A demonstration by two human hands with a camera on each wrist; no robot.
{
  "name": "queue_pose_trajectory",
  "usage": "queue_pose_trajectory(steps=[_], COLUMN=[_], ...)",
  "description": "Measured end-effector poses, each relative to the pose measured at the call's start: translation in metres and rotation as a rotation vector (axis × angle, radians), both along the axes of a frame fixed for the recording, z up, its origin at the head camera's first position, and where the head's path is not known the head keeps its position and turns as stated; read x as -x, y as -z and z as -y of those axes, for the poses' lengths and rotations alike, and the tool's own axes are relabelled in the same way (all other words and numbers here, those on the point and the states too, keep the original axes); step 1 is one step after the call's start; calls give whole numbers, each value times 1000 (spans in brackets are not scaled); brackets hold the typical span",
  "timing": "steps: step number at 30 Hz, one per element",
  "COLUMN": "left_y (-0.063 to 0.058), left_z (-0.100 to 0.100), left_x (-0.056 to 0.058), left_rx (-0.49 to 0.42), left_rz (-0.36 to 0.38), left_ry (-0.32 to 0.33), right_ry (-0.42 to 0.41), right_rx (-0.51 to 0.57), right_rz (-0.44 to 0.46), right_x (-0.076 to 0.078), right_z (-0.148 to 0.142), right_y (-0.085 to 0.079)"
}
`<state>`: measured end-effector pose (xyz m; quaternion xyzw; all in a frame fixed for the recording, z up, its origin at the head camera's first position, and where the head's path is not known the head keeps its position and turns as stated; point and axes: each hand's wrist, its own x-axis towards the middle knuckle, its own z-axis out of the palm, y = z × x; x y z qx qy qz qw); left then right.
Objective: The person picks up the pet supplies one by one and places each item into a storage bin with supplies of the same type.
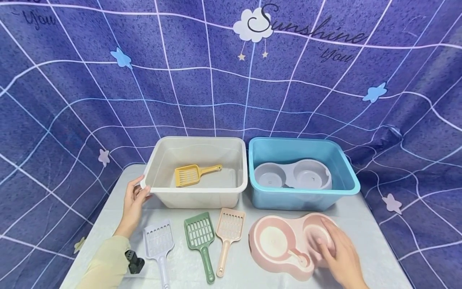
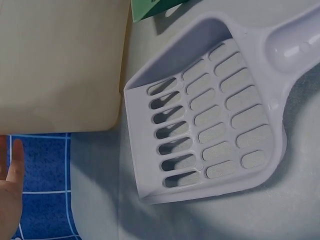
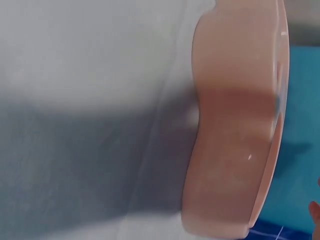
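Observation:
At the front left corner of an off-white plastic bin (image 1: 202, 196), my left hand (image 1: 132, 202) grips the rim, thumb in front and fingers along the side. A yellow litter scoop (image 1: 187, 176) lies inside that bin. My right hand (image 1: 341, 255) is over a pink double pet bowl (image 1: 261, 261), its spread thumb and fingers over the right-hand dish. In the right wrist view the pink bowl (image 3: 235, 140) shows side-on, with fingertips (image 3: 315, 210) at the frame's edge. A pale lavender litter scoop (image 1: 159, 241) lies below my left hand.
Right of the off-white bin stands a blue bin (image 1: 299, 200) holding a grey double pet bowl (image 1: 290, 174). A green litter scoop (image 1: 200, 233) and a light pink litter scoop (image 1: 231, 226) lie in front. A patterned blue curtain (image 1: 223, 88) hangs behind the table (image 1: 115, 192).

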<state>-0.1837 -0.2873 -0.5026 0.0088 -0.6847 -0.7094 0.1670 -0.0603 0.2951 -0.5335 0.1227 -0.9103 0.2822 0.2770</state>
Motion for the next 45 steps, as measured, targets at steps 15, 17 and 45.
queue_pose_trajectory(steps=[15, 17, 45], left_y=[2, 2, 3], left_z=[-6, -7, -6], left_x=[2, 2, 4], left_rx=[-12, -7, -7], left_rz=[20, 27, 49], left_ry=[-33, -37, -36], right_ry=[-70, -96, -160], right_rx=[1, 1, 140], right_rz=[10, 23, 144], right_x=[-2, -2, -2], right_z=[39, 43, 123], right_y=[-9, -9, -5])
